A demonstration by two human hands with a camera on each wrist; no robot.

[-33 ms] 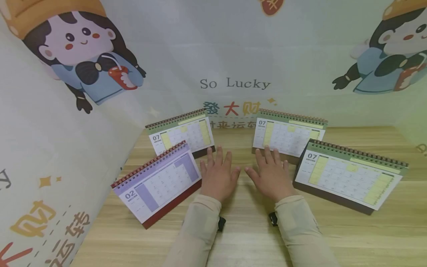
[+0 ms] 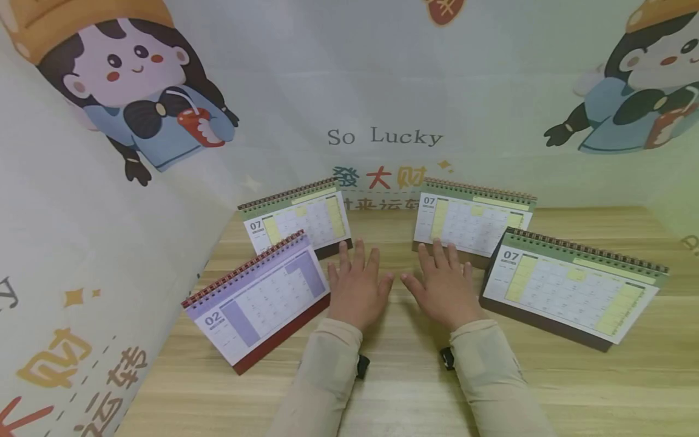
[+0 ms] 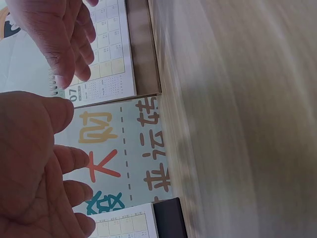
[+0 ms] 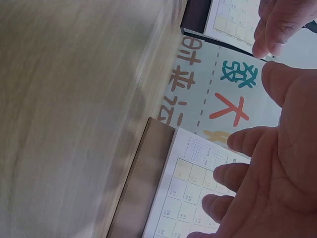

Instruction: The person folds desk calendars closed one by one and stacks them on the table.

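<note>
My left hand (image 2: 357, 288), centre of the frame, is flat with its fingers straight and parted and its thumb out; it grips nothing. My right hand (image 2: 445, 288), just right of centre, shows the same condition. The two hands are apart, thumb tips near each other but not touching. Whether either hand bears on the pale wood-grain table (image 2: 404, 388), I cannot tell.

Four desk calendars stand tent-fashion about the hands. The purple-and-white spiral-bound paper calendar on a red base (image 2: 267, 297), marked 02, stands left of centre; my left hand overlaps its right end in view, contact undetermined. A green-and-white spiral-bound calendar on a dark base (image 2: 300, 218), marked 07, stands behind it, near my left fingertips. A second green-and-white calendar on a brown base (image 2: 472, 224) stands right of upper centre, beyond my right fingertips. A third, larger in view, green and white on a dark base (image 2: 573, 288), stands at the right, beside my right hand.

Edges: the table's far edge meets the pale printed cloth backdrop (image 2: 273, 109) behind the rear calendars; its left edge slants toward the lower left. Room: wood shows between the rear calendars, between my thumbs and down between my forearms
</note>
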